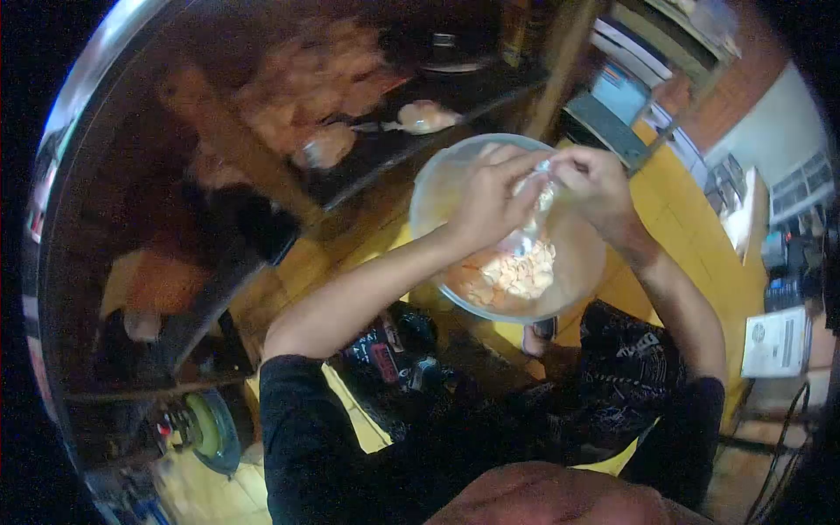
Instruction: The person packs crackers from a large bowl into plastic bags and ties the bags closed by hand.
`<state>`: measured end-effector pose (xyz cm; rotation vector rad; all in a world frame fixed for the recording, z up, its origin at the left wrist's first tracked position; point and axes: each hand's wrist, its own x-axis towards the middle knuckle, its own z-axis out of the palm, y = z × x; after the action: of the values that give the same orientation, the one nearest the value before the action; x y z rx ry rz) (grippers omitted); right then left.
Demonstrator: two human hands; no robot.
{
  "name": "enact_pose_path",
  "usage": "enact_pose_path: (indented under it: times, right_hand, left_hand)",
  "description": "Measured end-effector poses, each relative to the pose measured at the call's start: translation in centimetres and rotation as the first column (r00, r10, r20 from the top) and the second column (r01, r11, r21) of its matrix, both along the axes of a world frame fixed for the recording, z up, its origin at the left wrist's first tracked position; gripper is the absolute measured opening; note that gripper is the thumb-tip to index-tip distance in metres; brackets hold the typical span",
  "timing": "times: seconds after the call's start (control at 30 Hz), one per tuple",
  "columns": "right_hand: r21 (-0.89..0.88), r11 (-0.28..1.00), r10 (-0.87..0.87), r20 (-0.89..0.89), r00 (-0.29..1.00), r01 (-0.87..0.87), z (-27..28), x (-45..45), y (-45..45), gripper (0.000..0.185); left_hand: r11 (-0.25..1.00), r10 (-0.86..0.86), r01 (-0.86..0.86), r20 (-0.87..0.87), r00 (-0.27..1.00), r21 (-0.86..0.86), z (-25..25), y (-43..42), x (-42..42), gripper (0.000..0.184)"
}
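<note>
Clear bag (546, 199) over tub (421, 203); neck pinched tight by left hand (499, 197) and right hand (600, 182), closure apparently unfinished. Filled bags (427, 116), two, beyond tub: seemingly done. Pale pieces (527, 273) within tub outline.

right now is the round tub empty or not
Not empty: pale pieces show inside the tub, within its rim. Whether they lie loose or bagged, I cannot tell.

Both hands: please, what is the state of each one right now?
Left hand: closed, holding the bag near its top.
Right hand: closed, fingertips pinching the bag's top end.
</note>
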<state>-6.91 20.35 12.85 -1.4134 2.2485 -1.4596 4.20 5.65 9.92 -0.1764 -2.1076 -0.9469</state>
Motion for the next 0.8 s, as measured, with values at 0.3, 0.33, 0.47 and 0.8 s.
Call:
enact_pose_path:
  times: [0.3, 0.33, 0.47, 0.8]
  right_hand:
    - [0.084, 0.992, 0.037, 0.529, 0.848, -0.095, -1.2, -3.3, 5.6, 0.022]
    - [0.169, 0.971, 0.050, 0.539, 0.841, -0.166, -0.6, -3.7, 7.7, 0.026]
    - [0.024, 0.901, -0.422, -0.188, 0.887, 0.433, 0.0, -6.2, 22.7, 0.037]
    - [0.342, -0.422, -0.540, -0.839, 0.070, 0.840, 2.7, 5.2, 69.7, 0.048]
  left_hand:
    - [0.968, -0.104, 0.158, 0.263, 0.959, -0.194, -2.6, 3.0, -1.9, 0.019]
    - [0.985, -0.160, 0.170, 0.374, 0.913, 0.006, -2.0, 3.3, -1.6, 0.018]
    - [0.998, 0.042, -0.048, 0.196, 0.980, 0.028, -3.9, -6.1, -3.3, 0.012]
    - [0.342, 0.845, -0.625, -0.061, 0.531, -0.702, -8.8, -26.2, 0.2, 0.027]
